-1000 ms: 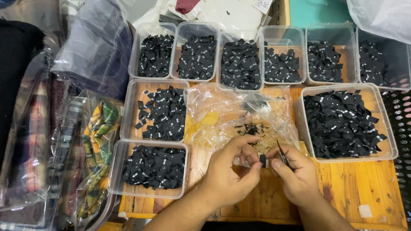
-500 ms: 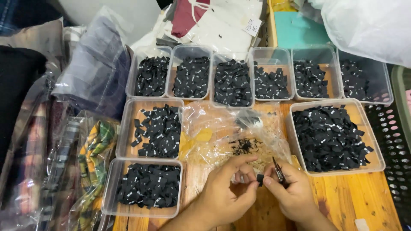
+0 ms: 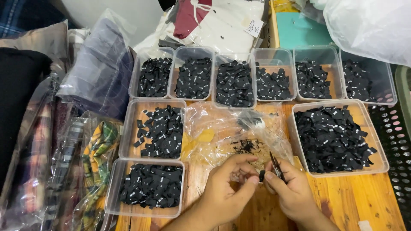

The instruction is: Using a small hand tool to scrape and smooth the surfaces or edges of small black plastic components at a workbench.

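My left hand (image 3: 229,188) and my right hand (image 3: 289,190) meet low in the middle of the wooden table (image 3: 342,201). Between their fingertips they pinch one small black fabric label (image 3: 261,175). The right hand also grips small dark snips (image 3: 275,164), blades pointing up and away. Just beyond the hands lies a crumpled clear plastic bag (image 3: 222,128) with black thread scraps (image 3: 246,146) on it.
Clear plastic tubs of black labels ring the hands: a large one (image 3: 338,137) at right, two at left (image 3: 156,130) (image 3: 147,188), a row of several at the back (image 3: 234,81). Bagged fabrics (image 3: 72,141) pile up at left, a perforated black rack (image 3: 396,141) at right.
The view has tilted, so the tubs and hands sit lower in frame. Both hands stay together on the small label with the snips still in the right hand.
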